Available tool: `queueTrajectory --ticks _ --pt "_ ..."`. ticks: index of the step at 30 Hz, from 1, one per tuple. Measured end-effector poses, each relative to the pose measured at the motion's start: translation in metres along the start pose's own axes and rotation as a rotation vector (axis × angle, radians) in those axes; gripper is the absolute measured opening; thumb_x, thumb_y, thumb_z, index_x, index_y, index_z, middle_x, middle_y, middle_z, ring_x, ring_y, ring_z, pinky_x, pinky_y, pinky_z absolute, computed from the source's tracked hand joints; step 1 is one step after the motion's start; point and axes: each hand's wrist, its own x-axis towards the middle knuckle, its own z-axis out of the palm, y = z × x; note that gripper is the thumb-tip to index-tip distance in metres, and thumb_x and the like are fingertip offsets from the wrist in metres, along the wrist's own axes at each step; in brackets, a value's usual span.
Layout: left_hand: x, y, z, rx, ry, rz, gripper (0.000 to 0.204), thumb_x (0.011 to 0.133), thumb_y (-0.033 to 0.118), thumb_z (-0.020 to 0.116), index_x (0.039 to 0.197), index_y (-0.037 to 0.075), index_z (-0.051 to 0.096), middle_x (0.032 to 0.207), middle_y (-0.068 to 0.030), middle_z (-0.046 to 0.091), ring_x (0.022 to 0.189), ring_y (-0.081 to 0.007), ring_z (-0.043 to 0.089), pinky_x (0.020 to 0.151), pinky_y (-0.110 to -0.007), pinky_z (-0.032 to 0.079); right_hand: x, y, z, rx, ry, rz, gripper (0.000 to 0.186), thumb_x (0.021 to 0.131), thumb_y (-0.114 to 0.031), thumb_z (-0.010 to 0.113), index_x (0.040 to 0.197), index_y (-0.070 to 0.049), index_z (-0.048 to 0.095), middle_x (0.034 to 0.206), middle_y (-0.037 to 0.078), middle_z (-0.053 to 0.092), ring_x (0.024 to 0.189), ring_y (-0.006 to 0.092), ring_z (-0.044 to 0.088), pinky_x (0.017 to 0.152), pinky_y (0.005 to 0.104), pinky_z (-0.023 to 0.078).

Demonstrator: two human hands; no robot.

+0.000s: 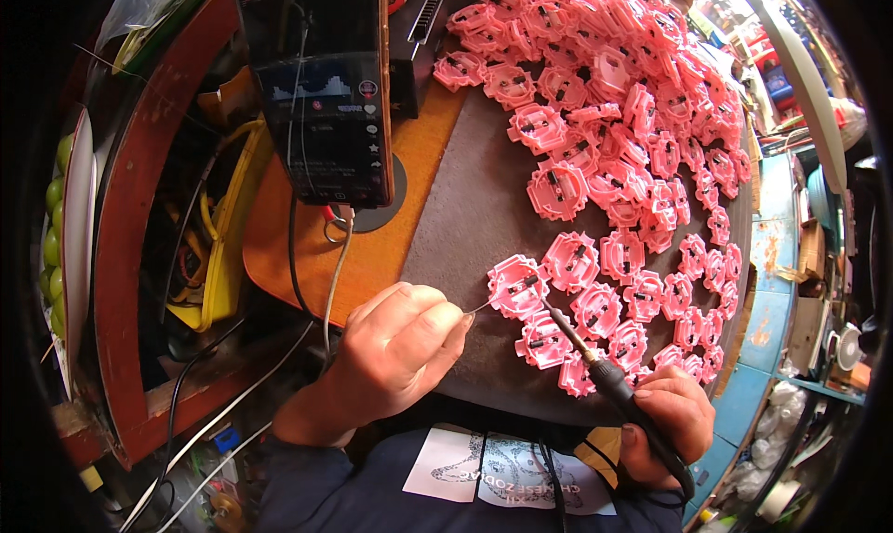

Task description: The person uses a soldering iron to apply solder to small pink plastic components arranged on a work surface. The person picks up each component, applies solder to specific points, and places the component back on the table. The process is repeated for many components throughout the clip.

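Observation:
My left hand (400, 342) is closed in a pinch on a thin strand of solder wire (478, 306). The wire's end reaches the left edge of a pink plastic part (507, 277) with small black pieces in its middle. From the right, my right hand (672, 421) wraps round the black handle of a soldering iron (609, 377). Its metal tip points at that same part, close to the black piece; whether it touches, I cannot tell. More pink parts (595, 310) of the same shape lie right beside it, partly behind the iron.
A large heap of pink parts (623, 77) covers the far right of the dark mat (456, 217). A phone (321, 86) stands over the orange board (279, 221), its cable (337, 263) hanging near my left hand. A yellow container (219, 273) is at left; cluttered blue shelving (758, 324) at right.

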Motion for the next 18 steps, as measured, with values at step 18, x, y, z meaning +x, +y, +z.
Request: queueTrajectory --ticks 18 --pt "0.076 0.013 0.007 -0.006 -0.071 0.243 0.026 0.080 -0.006 0.083 0.103 -0.002 0.072 0.091 -0.0134 0.068 0.068 -0.0270 0.065 0.059 -0.036 0.052 0.004 0.021 -0.030 -0.017 0.060 0.111 0.036 0.084 -0.018 0.082 0.112 0.002 0.070 0.081 0.016 0.068 0.066 0.0288 0.065 0.062 0.0400 0.052"
